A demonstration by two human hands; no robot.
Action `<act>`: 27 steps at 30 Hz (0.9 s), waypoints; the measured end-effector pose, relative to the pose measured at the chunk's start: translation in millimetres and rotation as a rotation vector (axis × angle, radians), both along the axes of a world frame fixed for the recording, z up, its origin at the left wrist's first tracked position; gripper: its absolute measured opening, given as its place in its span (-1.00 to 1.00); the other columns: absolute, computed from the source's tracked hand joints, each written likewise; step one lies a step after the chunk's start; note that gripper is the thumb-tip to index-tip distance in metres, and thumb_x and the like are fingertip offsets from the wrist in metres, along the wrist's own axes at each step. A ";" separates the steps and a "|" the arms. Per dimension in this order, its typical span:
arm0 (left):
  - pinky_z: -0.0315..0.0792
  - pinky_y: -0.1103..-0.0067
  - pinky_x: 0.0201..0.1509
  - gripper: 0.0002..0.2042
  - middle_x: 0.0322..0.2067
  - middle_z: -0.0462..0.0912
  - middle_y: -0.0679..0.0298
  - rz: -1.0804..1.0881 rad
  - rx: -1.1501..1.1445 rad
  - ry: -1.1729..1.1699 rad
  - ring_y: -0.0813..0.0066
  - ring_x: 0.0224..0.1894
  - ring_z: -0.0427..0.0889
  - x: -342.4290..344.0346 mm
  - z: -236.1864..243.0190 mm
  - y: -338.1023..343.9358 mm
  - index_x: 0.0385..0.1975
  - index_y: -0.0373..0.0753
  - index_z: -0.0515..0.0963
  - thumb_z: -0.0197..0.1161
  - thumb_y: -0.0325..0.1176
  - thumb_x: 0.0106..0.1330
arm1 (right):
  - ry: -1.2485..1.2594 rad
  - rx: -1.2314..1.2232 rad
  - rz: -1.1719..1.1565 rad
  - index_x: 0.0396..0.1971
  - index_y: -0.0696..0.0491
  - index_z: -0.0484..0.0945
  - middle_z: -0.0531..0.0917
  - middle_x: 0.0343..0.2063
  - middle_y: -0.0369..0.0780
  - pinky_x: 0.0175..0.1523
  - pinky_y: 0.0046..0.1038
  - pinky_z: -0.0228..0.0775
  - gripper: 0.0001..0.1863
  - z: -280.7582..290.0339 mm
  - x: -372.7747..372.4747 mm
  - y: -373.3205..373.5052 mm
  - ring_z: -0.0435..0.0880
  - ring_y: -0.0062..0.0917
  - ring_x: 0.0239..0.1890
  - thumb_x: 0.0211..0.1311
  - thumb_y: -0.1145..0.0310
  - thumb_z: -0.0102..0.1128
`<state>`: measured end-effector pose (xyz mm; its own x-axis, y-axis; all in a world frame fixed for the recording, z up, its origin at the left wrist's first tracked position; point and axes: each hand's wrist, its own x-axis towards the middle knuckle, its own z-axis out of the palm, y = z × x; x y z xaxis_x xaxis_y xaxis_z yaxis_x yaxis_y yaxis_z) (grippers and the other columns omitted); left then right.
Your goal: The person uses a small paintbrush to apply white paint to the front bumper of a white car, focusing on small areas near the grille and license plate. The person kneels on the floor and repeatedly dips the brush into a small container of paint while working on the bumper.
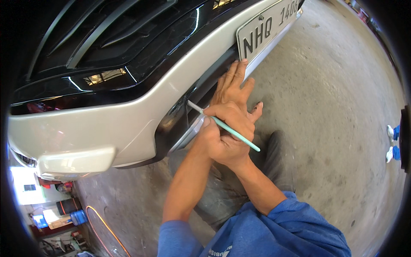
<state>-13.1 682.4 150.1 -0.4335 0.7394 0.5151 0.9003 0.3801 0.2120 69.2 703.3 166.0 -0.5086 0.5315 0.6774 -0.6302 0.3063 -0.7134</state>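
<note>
My right hand [231, 118] pinches a slim brush [239, 136] with a teal handle and a pale grey neck. The brush's tip meets the dark mesh insert [177, 105] low in the pale bumper [115, 124] of a car. Beneath the right hand, my left hand [234, 90] stretches forward with its fingers apart, back of the hand upward. Its fingertips rest at the dark lower trim [216, 70], close by the corner of the licence plate [257, 36]. My right wrist crosses over the left one, hiding part of it.
Glossy black grille bars [90, 43] rise above the bumper. An orange hose [109, 229] curves over the concrete floor [334, 128] at lower left, near a blue water jug [78, 217]. Another person's white shoes [390, 145] show at the right rim. My bent knee [278, 158] is beneath the hands.
</note>
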 end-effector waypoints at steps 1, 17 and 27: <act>0.39 0.04 0.34 -0.40 0.35 0.29 -0.44 0.005 -0.003 0.001 -0.38 0.43 0.32 0.3 0.0 0.0 0.02 -0.48 0.60 0.53 -0.21 0.02 | -0.027 -0.026 0.016 -0.40 0.22 0.67 0.65 -0.55 -0.16 -0.33 -0.39 0.45 -0.82 0.2 2.0 0.2 0.61 -0.39 -0.51 -0.11 0.66 0.27; 0.42 0.05 0.27 -0.43 0.34 0.30 -0.48 -0.050 0.074 0.007 -0.40 0.41 0.34 -6.4 -5.6 2.0 0.00 -0.48 0.60 0.52 -0.23 0.02 | 0.048 0.109 0.216 -0.37 0.18 0.67 0.67 -0.52 -0.22 -0.33 -0.41 0.43 -0.79 2.5 -1.2 -3.8 0.60 -0.40 -0.49 -0.12 0.63 0.34; 0.37 0.04 0.36 -0.43 0.37 0.28 -0.44 0.010 -0.002 -0.014 -0.38 0.44 0.30 1.3 -0.3 1.2 0.00 -0.47 0.62 0.54 -0.21 0.03 | -0.052 0.008 -0.030 -0.36 0.22 0.69 0.67 -0.48 -0.16 -0.30 -0.44 0.46 -0.80 -0.4 3.2 -1.4 0.62 -0.42 -0.47 -0.06 0.67 0.29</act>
<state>-11.8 683.5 149.8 -0.4476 0.7364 0.5073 0.8936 0.3892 0.2235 72.4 701.9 165.6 -0.5274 0.5420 0.6544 -0.5825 0.3300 -0.7428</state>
